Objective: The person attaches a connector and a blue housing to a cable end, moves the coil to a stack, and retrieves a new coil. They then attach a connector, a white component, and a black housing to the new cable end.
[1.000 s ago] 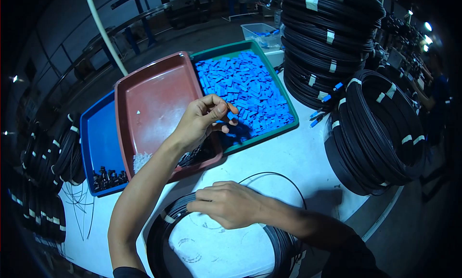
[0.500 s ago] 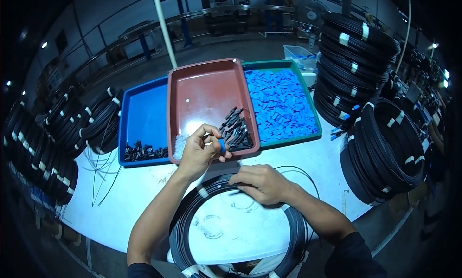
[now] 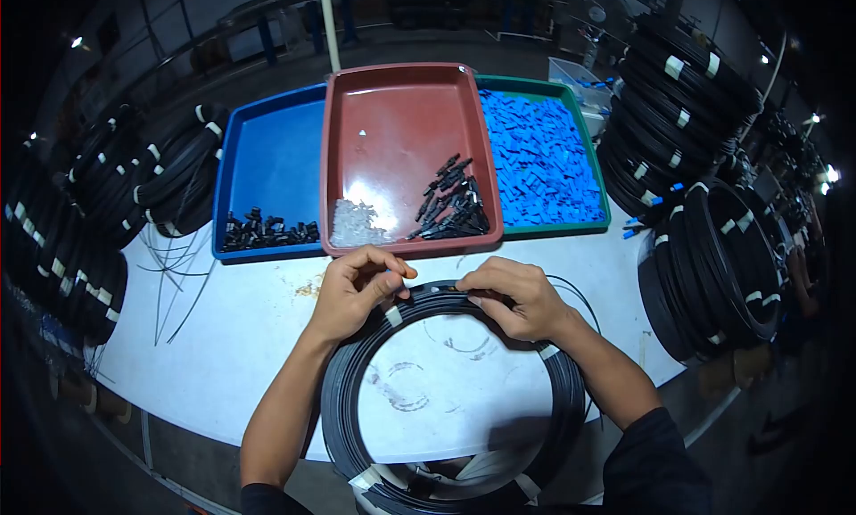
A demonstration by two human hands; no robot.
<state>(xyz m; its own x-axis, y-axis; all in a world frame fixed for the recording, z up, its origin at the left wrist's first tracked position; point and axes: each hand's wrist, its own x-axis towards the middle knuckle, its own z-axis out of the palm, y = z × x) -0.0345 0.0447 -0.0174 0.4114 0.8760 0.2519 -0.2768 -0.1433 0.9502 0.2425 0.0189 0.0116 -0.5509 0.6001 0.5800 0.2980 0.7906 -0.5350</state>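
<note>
My left hand [image 3: 355, 294] is closed in a pinch at the far side of a black cable coil [image 3: 346, 395]. Its fingers mostly hide a small blue piece. My right hand [image 3: 519, 299] pinches a black cable end at the top of the coil, a short way right of the left hand. The coil lies at the table's near edge, bound with white tape. Just beyond the hands, a red-brown tray [image 3: 392, 114] contains black connectors [image 3: 455, 203] and small clear pieces [image 3: 355, 222].
A blue tray [image 3: 272, 158] with small black parts is on the left; a green tray [image 3: 596, 181] full of blue pieces [image 3: 544, 163] is on the right. Cable coils [image 3: 682, 114] are stacked at the right, with more coils [image 3: 183, 172] at left. Loose thin wires [image 3: 174, 283] lie on the white table.
My left hand has come down from over the red-brown tray to the coil, bringing the blue piece closer to my right hand. The view has tilted downward.
</note>
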